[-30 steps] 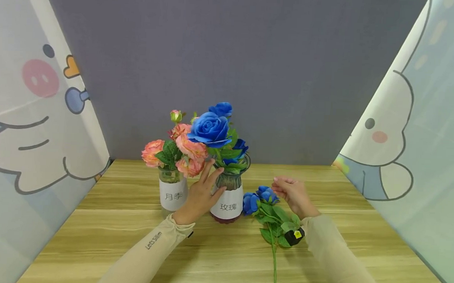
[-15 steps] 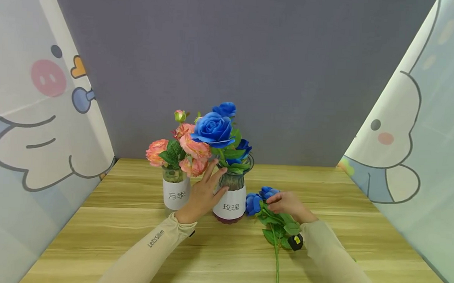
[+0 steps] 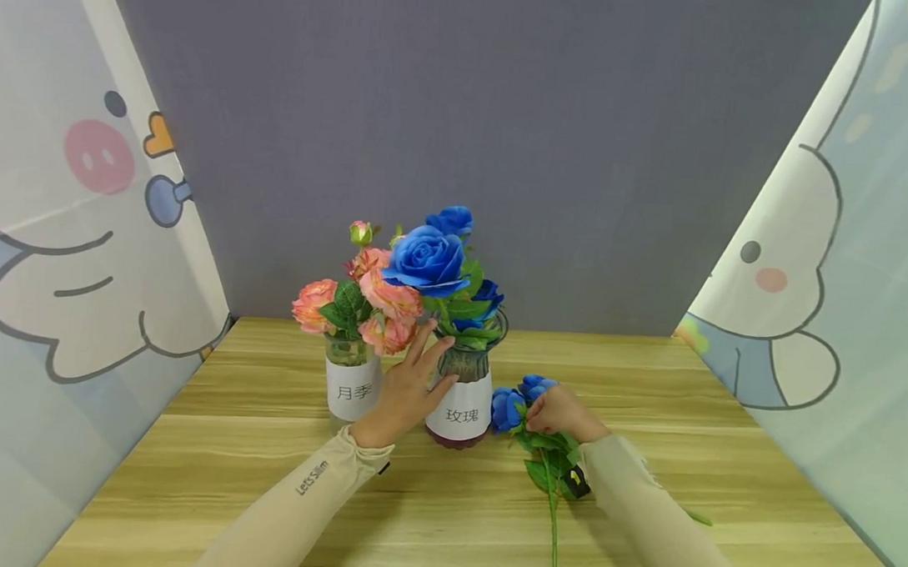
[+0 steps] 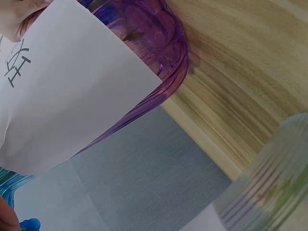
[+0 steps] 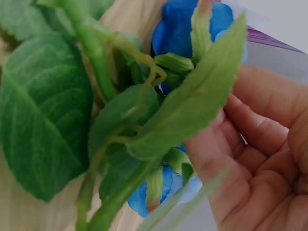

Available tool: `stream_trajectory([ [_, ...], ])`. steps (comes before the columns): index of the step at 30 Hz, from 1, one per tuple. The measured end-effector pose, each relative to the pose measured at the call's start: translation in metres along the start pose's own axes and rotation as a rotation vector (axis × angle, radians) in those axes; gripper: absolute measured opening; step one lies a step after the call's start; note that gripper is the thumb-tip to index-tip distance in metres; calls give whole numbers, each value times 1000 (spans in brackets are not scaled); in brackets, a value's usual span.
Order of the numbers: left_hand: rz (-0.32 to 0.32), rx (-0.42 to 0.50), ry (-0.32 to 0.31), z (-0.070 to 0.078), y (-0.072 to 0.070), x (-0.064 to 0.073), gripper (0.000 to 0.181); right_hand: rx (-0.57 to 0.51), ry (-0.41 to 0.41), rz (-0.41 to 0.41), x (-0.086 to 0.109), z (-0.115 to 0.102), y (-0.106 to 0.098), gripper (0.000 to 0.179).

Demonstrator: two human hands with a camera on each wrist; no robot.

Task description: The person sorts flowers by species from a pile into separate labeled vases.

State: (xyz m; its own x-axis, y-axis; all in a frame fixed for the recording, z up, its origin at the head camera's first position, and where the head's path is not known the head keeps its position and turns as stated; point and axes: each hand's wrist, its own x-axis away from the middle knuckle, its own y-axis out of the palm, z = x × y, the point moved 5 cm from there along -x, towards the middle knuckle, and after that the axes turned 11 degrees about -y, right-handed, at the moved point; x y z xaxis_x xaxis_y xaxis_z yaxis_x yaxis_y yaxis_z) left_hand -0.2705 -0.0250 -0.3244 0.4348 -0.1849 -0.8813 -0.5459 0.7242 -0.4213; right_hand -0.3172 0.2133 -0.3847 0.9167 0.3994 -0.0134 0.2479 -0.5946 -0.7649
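Note:
My left hand [image 3: 403,398] rests with fairly straight, spread fingers against the side of a blue-to-purple glass vase [image 3: 458,369], which wears a white paper label and holds several blue roses [image 3: 428,262]. On the table to its right lies a blue rose stem [image 3: 553,529] with two blooms and green leaves. Just below those blooms, my right hand [image 3: 565,412] pinches the stem with curled fingers. In the right wrist view the thumb and fingers close in behind a green leaf [image 5: 197,96], so the exact contact is hidden.
Left of the blue-rose vase stands a clear glass vase [image 3: 351,392] with a white label and pink flowers [image 3: 391,298]. A small loose leaf [image 3: 699,517] lies on the wooden table [image 3: 268,460] at right. A grey panel [image 3: 579,154] rises behind, with printed cloth on both sides.
My right hand has come down and leftward from above the blooms to the blue rose stem, its fingers curling in. The left hand stays at the vase. The head view shifted slightly.

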Motion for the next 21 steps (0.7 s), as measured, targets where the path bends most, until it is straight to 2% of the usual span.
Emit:
stream_trajectory([
  [5,-6,-2,-6,-1,0,1,49,80,5,28,-2,0,0,6],
  [8,-7,1,-7,-1,1,2,49,109,-17,26,-4,0,2,16],
  [13,-1,0,-4,-1,2,1,48,84,-34,5,-5,2,7,36],
  [21,-12,24,-7,0,1,0,47,99,22,-6,-7,4,12,32],
])
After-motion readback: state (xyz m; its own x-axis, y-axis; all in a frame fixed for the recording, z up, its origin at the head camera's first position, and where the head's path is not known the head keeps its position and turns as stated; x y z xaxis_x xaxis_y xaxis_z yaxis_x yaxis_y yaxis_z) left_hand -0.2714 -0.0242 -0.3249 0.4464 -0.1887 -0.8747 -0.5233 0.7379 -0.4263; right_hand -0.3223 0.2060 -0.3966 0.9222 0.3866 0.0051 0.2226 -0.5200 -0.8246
